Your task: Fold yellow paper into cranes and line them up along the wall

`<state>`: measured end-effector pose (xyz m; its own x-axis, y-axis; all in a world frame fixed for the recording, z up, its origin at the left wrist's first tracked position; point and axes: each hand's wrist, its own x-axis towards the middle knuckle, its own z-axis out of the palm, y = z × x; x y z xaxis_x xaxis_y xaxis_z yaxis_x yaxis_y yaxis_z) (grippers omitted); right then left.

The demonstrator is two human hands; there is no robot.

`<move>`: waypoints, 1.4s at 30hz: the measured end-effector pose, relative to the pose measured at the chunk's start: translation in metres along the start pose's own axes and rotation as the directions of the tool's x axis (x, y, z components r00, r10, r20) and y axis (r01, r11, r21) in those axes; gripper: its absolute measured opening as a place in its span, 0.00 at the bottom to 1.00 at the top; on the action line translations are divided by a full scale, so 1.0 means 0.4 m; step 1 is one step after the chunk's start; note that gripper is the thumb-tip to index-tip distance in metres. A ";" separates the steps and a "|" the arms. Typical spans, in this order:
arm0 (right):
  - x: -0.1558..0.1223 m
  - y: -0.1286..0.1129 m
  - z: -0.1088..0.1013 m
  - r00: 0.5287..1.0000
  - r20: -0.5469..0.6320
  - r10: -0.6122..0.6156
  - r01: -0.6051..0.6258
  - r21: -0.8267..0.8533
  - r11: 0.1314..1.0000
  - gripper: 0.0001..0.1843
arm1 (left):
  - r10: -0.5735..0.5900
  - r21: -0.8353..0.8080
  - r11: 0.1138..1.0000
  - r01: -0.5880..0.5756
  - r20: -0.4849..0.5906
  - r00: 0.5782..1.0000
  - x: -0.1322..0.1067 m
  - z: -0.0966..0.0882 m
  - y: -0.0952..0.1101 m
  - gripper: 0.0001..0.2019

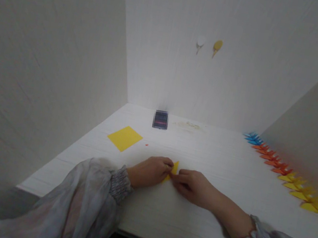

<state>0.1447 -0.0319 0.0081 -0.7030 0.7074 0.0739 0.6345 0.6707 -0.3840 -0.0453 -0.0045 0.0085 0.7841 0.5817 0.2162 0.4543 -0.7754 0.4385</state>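
Between my hands, low over the white table (219,156), is a small folded piece of yellow paper (175,167). My left hand (152,170) comes in from the left with its fingers closed on the paper's left side. From the right, my right hand (192,184) pinches the paper near its lower part. The fingers cover most of the piece, so its full shape is hidden. Up and to the left lies a flat yellow paper sheet (125,138). A tiny orange scrap (147,145) rests beside that sheet.
Folded paper figures stand in a row along the right wall: blue (254,138), orange (273,158) and yellow (301,190). A dark blurred object (161,119) sits at the back. A white hook (200,42) and a yellow hook (217,46) are on the back wall.
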 end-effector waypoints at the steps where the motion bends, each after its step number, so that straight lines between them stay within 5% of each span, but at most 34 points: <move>1: -0.001 -0.004 0.003 1.000 -0.005 -0.017 0.017 -0.005 1.000 0.12 | -0.003 -0.024 1.000 0.003 -0.004 1.000 0.000 0.002 -0.004 0.14; 9: 0.005 0.005 0.010 0.996 -0.085 -0.034 0.030 -0.042 0.999 0.11 | -0.016 -0.087 0.996 0.012 -0.051 0.999 -0.001 0.009 -0.024 0.11; 27: 0.014 0.036 0.025 0.977 -0.142 -0.156 0.167 0.068 0.984 0.09 | 0.193 -0.018 0.981 -0.192 0.129 0.973 -0.005 -0.031 -0.024 0.11; 42: 0.030 0.033 0.048 0.988 -0.157 -0.001 0.011 0.060 0.998 0.07 | 0.248 0.052 0.965 -0.257 0.129 0.960 0.005 -0.029 -0.018 0.09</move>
<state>0.1387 -0.0188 -0.0136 -0.6445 0.7330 0.2178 0.6066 0.6635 -0.4381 -0.0520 0.0051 0.0160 0.9201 0.3342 0.2041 0.2593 -0.9105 0.3221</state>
